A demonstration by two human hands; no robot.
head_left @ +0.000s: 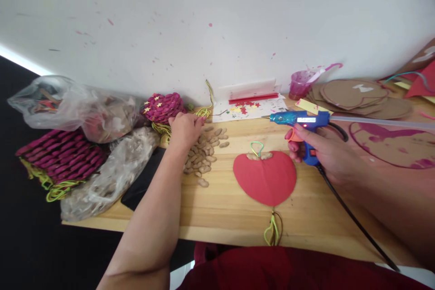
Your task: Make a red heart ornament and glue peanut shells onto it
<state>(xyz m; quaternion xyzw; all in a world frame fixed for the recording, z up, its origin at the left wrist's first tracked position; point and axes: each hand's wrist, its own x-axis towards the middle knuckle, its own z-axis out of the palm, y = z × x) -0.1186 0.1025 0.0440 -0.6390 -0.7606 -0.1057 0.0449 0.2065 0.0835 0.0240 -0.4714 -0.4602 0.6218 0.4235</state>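
My right hand is wrapped around a blue hot glue gun, a finger on its orange trigger and the nozzle pointing left. Beneath and left of the nozzle lies a red heart-like paper cutout. It has several peanuts along its top notch, a green cord loop above and a yellow-green tassel below. At the far end of a pile of unshelled peanuts, my left hand is closed with its fingers curled down. Whatever those fingers hold is hidden behind the hand.
Behind are a magenta peanut ornament and white paper with star confetti. Plastic bags and a second magenta piece sit left. Right are a pink cup, cardboard discs and the gun's black cord.
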